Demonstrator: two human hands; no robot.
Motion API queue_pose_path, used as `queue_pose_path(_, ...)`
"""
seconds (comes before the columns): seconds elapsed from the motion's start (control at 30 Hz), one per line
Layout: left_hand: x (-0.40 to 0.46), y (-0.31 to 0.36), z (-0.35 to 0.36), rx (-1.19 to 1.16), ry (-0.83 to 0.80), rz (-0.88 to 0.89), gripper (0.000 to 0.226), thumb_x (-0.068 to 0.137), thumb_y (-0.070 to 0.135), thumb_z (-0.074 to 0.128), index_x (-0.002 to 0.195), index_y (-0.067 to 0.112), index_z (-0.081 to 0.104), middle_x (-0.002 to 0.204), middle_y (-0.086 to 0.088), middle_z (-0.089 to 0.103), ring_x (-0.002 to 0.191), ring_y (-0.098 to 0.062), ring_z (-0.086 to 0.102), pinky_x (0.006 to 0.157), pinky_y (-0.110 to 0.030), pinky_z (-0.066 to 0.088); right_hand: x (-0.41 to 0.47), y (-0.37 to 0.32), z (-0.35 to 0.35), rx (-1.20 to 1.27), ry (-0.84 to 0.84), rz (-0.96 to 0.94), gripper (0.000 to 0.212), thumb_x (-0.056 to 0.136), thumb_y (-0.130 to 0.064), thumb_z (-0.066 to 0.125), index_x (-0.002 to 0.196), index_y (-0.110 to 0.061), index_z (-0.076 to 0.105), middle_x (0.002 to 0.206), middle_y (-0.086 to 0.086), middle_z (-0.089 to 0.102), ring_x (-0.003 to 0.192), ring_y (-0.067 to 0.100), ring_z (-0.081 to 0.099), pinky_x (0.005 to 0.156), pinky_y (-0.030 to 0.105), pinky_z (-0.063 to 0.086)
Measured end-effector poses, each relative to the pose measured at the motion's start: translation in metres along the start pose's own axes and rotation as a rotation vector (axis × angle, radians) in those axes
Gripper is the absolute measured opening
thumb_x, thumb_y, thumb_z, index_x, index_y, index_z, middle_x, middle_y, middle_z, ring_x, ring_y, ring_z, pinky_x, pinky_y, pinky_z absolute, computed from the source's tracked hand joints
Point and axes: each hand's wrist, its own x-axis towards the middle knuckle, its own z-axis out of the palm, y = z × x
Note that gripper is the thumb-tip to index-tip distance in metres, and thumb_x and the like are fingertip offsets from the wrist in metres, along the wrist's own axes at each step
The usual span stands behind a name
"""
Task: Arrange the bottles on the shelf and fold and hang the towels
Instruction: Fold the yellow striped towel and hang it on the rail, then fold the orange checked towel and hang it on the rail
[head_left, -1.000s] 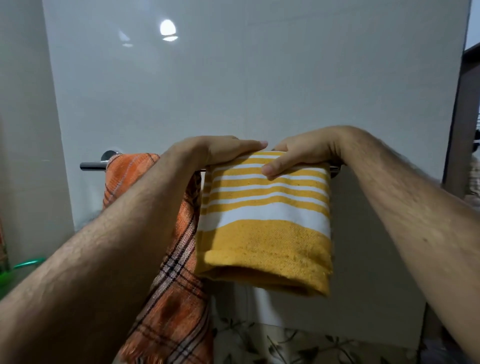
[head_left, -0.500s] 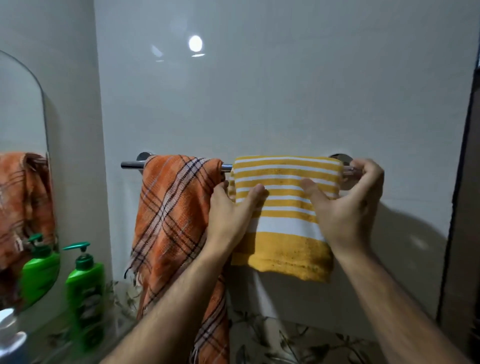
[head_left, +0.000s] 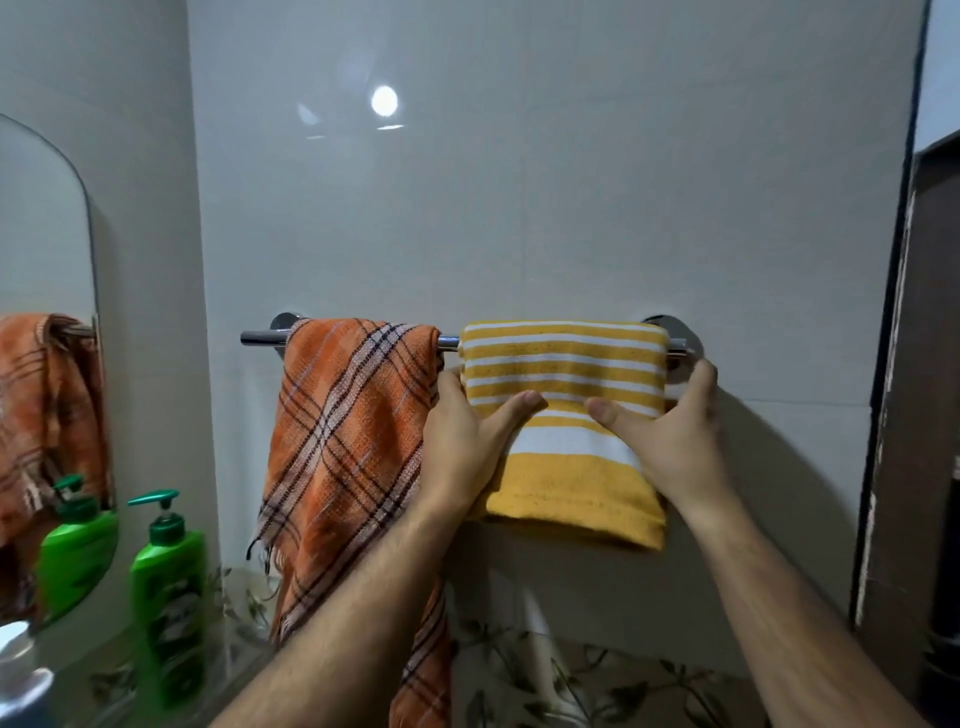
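Folded yellow striped towel (head_left: 563, 364) hangs beside orange plaid towel (head_left: 348, 441); green bottle (head_left: 166, 597) upright.

We see a yellow towel (head_left: 563, 364) with white stripes beside an orange towel (head_left: 345, 441) crossed by dark and pale plaid lines. The rail (head_left: 262, 338) is chrome, the pump bottle (head_left: 166, 587) bright green, the wall (head_left: 519, 208) pale grey-white.

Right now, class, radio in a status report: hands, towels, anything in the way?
Left hand and right hand grip yellow striped towel by its sides. It hangs folded on rail, orange plaid towel beside. Nothing in the way.
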Motion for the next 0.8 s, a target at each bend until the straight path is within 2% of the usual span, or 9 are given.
queue_pose_path(0.1, -0.009, -0.003, -0.002, 0.136, 0.048, 0.054, 0.076, 0.073, 0.062, 0.071, 0.131, 0.026, 0.036, 0.1, 0.015, 0.063, 0.091, -0.005, 0.065, 0.074, -0.02, 0.052, -0.013, 0.001, 0.005, -0.084, 0.099, -0.083, 0.104, 0.069, -0.042, 0.085, 0.148, -0.024, 0.02, 0.114, -0.005, 0.055, 0.105, 0.022, 0.058, 0.083, 0.033, 0.045)
queue_pose_path(0.2, -0.024, -0.013, -0.009, 0.325, 0.082, 0.133, 0.074, 0.075, 0.065, 0.067, 0.133, 0.031, 0.035, 0.11, 0.013, 0.065, 0.097, -0.01, 0.066, 0.082, -0.032, 0.055, -0.026, 0.003, 0.009, -0.26, 0.254, -0.321, 0.099, 0.071, -0.034, 0.085, 0.147, -0.015, 0.025, 0.134, 0.012, 0.049, 0.119, 0.03, 0.051, 0.098, 0.046, 0.045)
queue_pose_path(0.3, -0.034, -0.017, -0.022, 0.464, 0.255, 0.331, 0.059, 0.085, 0.052, 0.062, 0.132, 0.022, 0.044, 0.116, 0.003, 0.062, 0.096, -0.01, 0.059, 0.074, -0.029, 0.052, -0.032, -0.007, 0.013, -0.365, 0.41, -0.64, 0.068, 0.077, -0.026, 0.08, 0.132, -0.003, 0.048, 0.132, 0.019, 0.051, 0.124, 0.036, 0.047, 0.104, 0.048, 0.04)
queue_pose_path(0.43, -0.022, -0.027, -0.049, 0.51, 0.411, 0.225, 0.048, 0.087, 0.048, 0.059, 0.122, 0.016, 0.053, 0.112, -0.002, 0.056, 0.102, -0.015, 0.052, 0.083, -0.036, 0.05, -0.04, -0.039, 0.032, -0.153, 0.259, -0.786, 0.027, 0.083, -0.014, 0.074, 0.106, -0.005, 0.064, 0.115, 0.014, 0.059, 0.11, 0.03, 0.056, 0.095, 0.04, 0.048)
queue_pose_path(0.53, -0.013, -0.032, -0.065, 0.679, 0.423, 0.092, 0.058, 0.077, 0.056, 0.069, 0.118, 0.018, 0.054, 0.113, -0.001, 0.054, 0.105, -0.019, 0.051, 0.086, -0.035, 0.042, -0.045, -0.062, 0.053, -0.04, 0.091, -0.785, 0.009, 0.085, -0.01, 0.071, 0.093, -0.007, 0.067, 0.1, 0.006, 0.061, 0.092, 0.019, 0.06, 0.074, 0.038, 0.055)
queue_pose_path(0.6, -0.009, -0.034, -0.075, 0.763, 0.379, 0.079, 0.044, 0.08, 0.053, 0.068, 0.108, 0.02, 0.059, 0.105, 0.002, 0.059, 0.098, -0.019, 0.056, 0.08, -0.035, 0.042, -0.047, -0.075, 0.066, 0.013, 0.0, -0.763, 0.003, 0.086, -0.01, 0.069, 0.087, -0.009, 0.067, 0.091, 0.002, 0.061, 0.082, 0.015, 0.061, 0.064, 0.04, 0.055)
queue_pose_path(0.7, -0.007, -0.03, -0.092, 0.729, 0.278, 0.19, 0.016, 0.09, 0.034, 0.059, 0.084, 0.02, 0.058, 0.078, 0.004, 0.062, 0.07, -0.016, 0.057, 0.066, -0.033, 0.046, -0.054, -0.092, 0.082, 0.063, -0.139, -0.62, 0.005, 0.087, -0.017, 0.069, 0.088, -0.014, 0.065, 0.085, -0.002, 0.063, 0.077, 0.009, 0.062, 0.065, 0.031, 0.056)
queue_pose_path(0.77, -0.012, -0.023, -0.099, 0.557, 0.27, 0.22, 0.02, 0.088, 0.026, 0.05, 0.069, 0.022, 0.046, 0.064, 0.005, 0.051, 0.058, -0.01, 0.046, 0.058, -0.03, 0.038, -0.057, -0.098, 0.092, 0.062, -0.219, -0.45, 0.012, 0.088, -0.024, 0.07, 0.095, -0.017, 0.063, 0.085, -0.006, 0.065, 0.075, 0.004, 0.063, 0.068, 0.024, 0.055)
queue_pose_path(0.8, -0.015, -0.016, -0.103, 0.43, 0.275, 0.214, 0.023, 0.086, 0.022, 0.046, 0.064, 0.025, 0.039, 0.059, 0.008, 0.044, 0.054, -0.006, 0.041, 0.054, -0.025, 0.033, -0.058, -0.099, 0.098, 0.075, -0.253, -0.362, 0.016, 0.089, -0.027, 0.068, 0.099, -0.017, 0.063, 0.085, -0.007, 0.066, 0.075, 0.005, 0.064, 0.071, 0.027, 0.057)
